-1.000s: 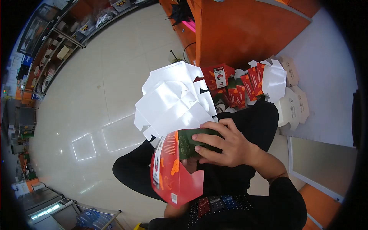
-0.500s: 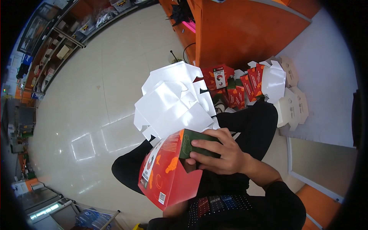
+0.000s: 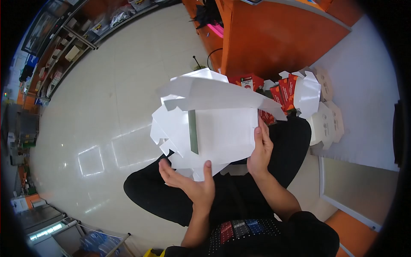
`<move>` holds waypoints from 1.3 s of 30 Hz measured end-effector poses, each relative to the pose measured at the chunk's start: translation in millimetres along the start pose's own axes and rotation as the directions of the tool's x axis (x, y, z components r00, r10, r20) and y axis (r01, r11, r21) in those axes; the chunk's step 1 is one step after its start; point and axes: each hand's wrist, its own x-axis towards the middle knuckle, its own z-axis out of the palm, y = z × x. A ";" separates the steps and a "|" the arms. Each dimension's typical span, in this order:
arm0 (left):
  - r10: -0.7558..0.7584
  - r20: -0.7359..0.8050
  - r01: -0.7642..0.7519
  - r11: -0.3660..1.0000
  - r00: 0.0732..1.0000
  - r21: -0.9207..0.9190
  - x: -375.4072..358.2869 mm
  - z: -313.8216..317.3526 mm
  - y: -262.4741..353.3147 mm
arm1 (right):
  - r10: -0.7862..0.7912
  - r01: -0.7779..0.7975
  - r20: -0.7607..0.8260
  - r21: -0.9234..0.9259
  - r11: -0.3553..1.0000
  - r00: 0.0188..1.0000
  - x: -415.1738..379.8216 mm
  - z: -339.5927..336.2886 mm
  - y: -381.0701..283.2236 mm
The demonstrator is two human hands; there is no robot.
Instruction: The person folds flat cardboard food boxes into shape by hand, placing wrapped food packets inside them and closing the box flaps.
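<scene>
Cardboard box (image 3: 224,132), smooth white inside with a matte green left flap (image 3: 193,132), lies open over glossy, angular white sheets (image 3: 165,122). The right hand (image 3: 261,150) pinches its right wall; the left hand (image 3: 195,184) spreads, thumb apart, by the near edge.

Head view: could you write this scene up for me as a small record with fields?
Main item: open carton, white inside
Right hand: holds the carton's right side
Left hand: open, near its front edge; contact unclear
Partly hidden behind: white cardboard sheets
Upper right: red-printed cartons near an orange cabinet
Floor: pale, shiny
</scene>
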 end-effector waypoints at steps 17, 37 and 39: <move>0.450 0.398 -0.377 0.891 0.799 -0.252 2.4 17.7 -72.8 | 0.428 -0.315 0.490 -0.300 0.901 0.759 -25.0 12.0 -3.9; 0.617 0.328 -0.550 0.787 0.715 -0.280 17.7 -9.1 -64.8 | 0.422 -0.466 0.397 0.018 0.884 0.815 -26.2 39.8 -1.8; 0.609 0.307 -0.546 0.793 0.732 -0.270 12.1 -2.5 -61.5 | 0.356 -0.383 0.390 -0.008 0.924 0.849 -37.6 37.2 3.2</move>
